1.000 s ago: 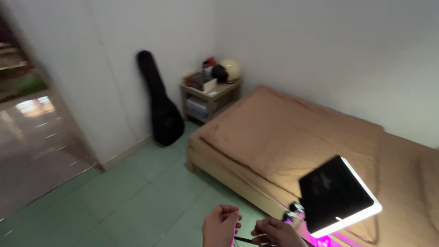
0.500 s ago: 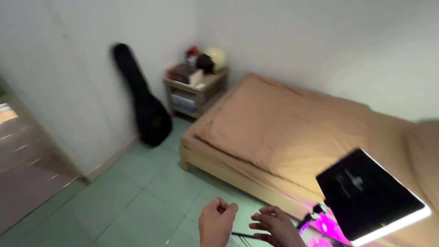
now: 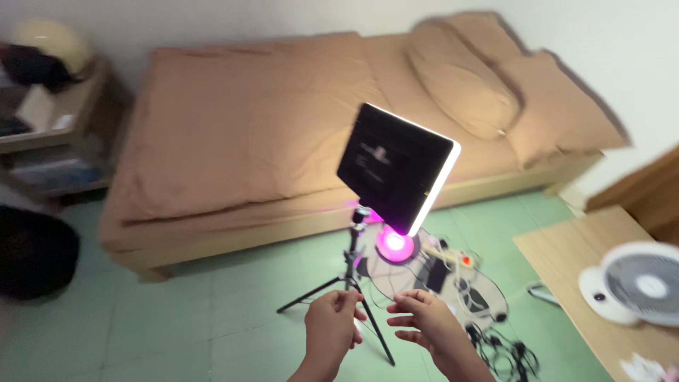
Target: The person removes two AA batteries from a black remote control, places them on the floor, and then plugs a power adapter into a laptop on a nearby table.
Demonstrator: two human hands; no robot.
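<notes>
Both hands hover at the light stand's tripod legs

The left hand [image 3: 332,327] is loosely curled and the right hand [image 3: 424,324] open, neither grasping; the top-heavy light panel [image 3: 395,166] on the thin tripod [image 3: 351,272] probably tips easily, best gripped at the pole.

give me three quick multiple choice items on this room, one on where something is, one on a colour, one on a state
1. Where is the white fan?
A. on the wooden table at right
B. on the bed
C. on the floor by the tripod

2. What colour is the bed cover?
A. blue
B. tan brown
C. white

3. What state is the light panel on the tripod in?
A. folded on the floor
B. dark, switched off
C. lit, glowing along its edge

Answers: 1 A, the fan stands on the tabletop. 2 B, the cover is tan all over. 3 C, a bright rim shows along the panel's right edge.
</notes>
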